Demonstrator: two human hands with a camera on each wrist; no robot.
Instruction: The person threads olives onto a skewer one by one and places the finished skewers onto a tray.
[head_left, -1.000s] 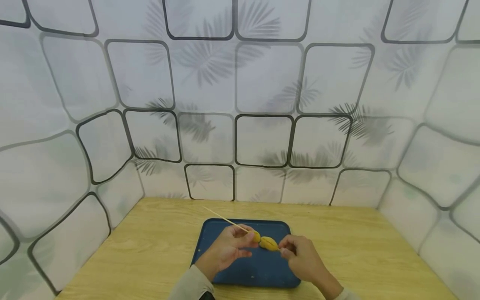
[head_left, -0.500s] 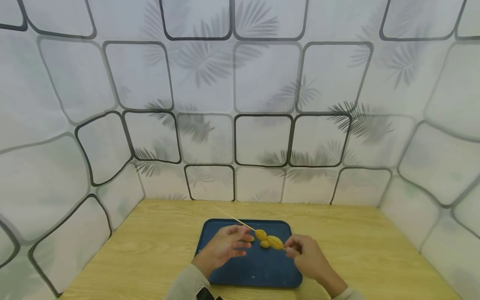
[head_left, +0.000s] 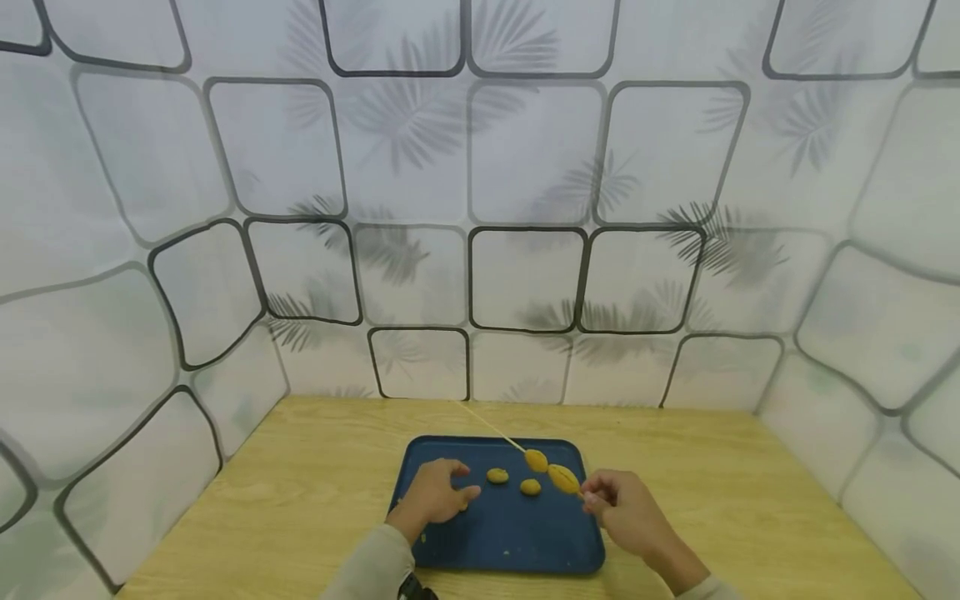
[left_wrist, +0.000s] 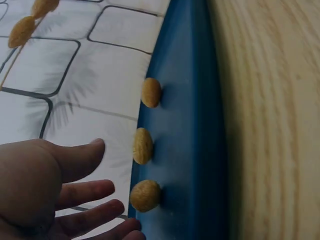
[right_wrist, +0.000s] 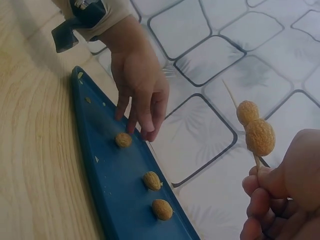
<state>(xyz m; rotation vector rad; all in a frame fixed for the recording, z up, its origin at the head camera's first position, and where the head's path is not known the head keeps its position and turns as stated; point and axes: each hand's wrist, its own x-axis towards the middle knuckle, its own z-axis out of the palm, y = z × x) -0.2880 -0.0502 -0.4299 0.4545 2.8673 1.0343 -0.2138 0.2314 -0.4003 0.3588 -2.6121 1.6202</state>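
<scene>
My right hand (head_left: 618, 510) pinches the lower end of a thin wooden skewer (head_left: 491, 427) between thumb and fingers. Two wrinkled golden-brown oval balls (right_wrist: 260, 137), which look like fried puffs, are threaded on it just above the fingertips. The bare length of the skewer points up and away to the left. My left hand (head_left: 433, 492) holds nothing and hovers over the left part of a blue tray (head_left: 517, 537), thumb and fingers spread. Below its fingers, a loose ball (right_wrist: 123, 140) sits on the tray, mostly hidden in the head view.
Two more loose balls, one left (head_left: 497, 476) and one right (head_left: 530, 487), lie toward the tray's back. Small pale crumbs (right_wrist: 88, 100) dot the tray's left end. The tray rests on a wood-grain table (head_left: 300, 500), with patterned white sheeting (head_left: 420, 283) at the back and sides.
My left hand let go of the threaded ball and moved left and down over the tray. My right hand shifted slightly right with the skewer, and loose balls on the tray came into sight.
</scene>
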